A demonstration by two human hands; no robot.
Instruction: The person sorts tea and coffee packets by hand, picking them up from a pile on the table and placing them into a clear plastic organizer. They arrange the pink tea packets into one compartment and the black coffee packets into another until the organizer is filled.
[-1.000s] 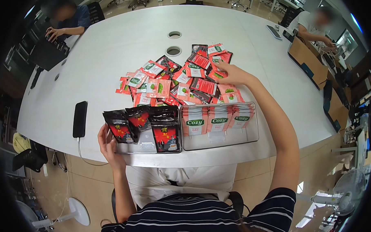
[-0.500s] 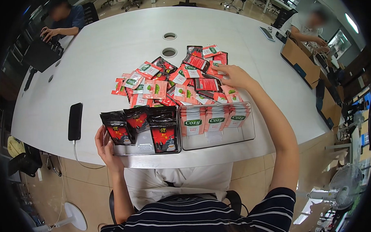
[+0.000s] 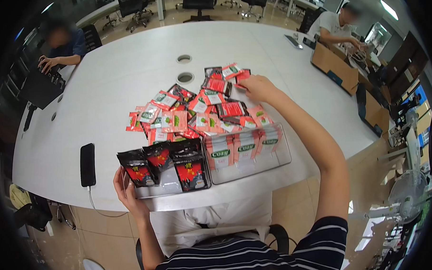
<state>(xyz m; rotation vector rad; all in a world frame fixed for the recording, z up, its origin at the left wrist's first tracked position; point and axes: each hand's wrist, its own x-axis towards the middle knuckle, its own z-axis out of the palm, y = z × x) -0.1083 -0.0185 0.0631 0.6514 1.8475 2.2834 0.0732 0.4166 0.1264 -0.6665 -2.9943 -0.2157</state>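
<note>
My left hand (image 3: 130, 194) grips the left end of a clear plastic tray (image 3: 169, 180), which holds upright black-and-red coffee sachets (image 3: 192, 173). Joined beside it, or standing against it, a second clear tray (image 3: 267, 164) holds rows of pink Cozy tea sachets (image 3: 246, 149). Behind both trays lies a loose pile of mixed pink sachets (image 3: 173, 120) and dark red-and-black sachets (image 3: 231, 109). At the pile's far right, my right hand (image 3: 258, 88) is closed, its fingertips pinching a pink sachet mostly hidden by the hand.
A phone (image 3: 88, 165) on a white cable lies left of the trays. Two round cable holes (image 3: 184, 77) pierce the white table (image 3: 132, 75) beyond the pile. Cardboard boxes (image 3: 335, 67) stand at the right edge. A person (image 3: 67, 44) sits far left, another (image 3: 331, 27) far right.
My head view has shifted, so the table sits lower in the picture. The right hand has closed and drawn a pink sachet from its place. The left hand keeps its grip on the tray.
</note>
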